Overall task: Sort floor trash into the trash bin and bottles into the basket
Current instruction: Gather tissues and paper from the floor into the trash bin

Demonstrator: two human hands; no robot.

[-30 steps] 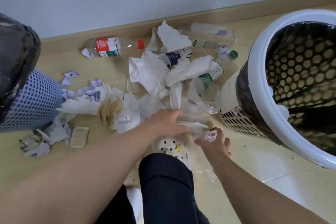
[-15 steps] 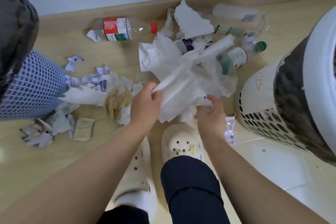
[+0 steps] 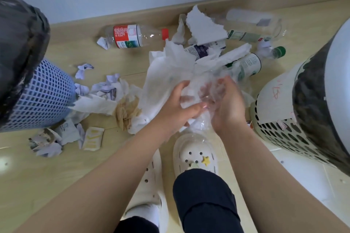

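**Both hands locked on a bundle of trash**

Looking straight down, the left hand (image 3: 175, 108) and the right hand (image 3: 228, 108) meet mid-view. Between them is a bundle (image 3: 166, 81) of white tissue and crumpled clear plastic. Both grips are closed on it. The left fingers curl round the tissue side with the thumb across the front, and the right fingers cup the clear plastic and show through it. The bundle sits just above the toe of a white shoe (image 3: 195, 154), between the two containers and touching neither.

On the left stands the blue lattice bin (image 3: 47, 96), a dark bag folded over its rim. On the right is the white perforated basket (image 3: 280, 134), also dark-lined.

Plenty is lying on the floor (image 3: 56, 166). A red-labelled bottle (image 3: 130, 37) lies on its side by the skirting board, cap pointing right. A green-capped bottle (image 3: 251, 64) lies near the white basket, partly under tissue. A clear bottle (image 3: 251, 22) rests further back, against the skirting. A purple-labelled bottle (image 3: 200, 51) peeks out from under torn paper. Pale paper scraps (image 3: 106, 89) lie scattered beside the blue bin, and a brown crumpled wad (image 3: 126, 109) lies just left of the bundle.
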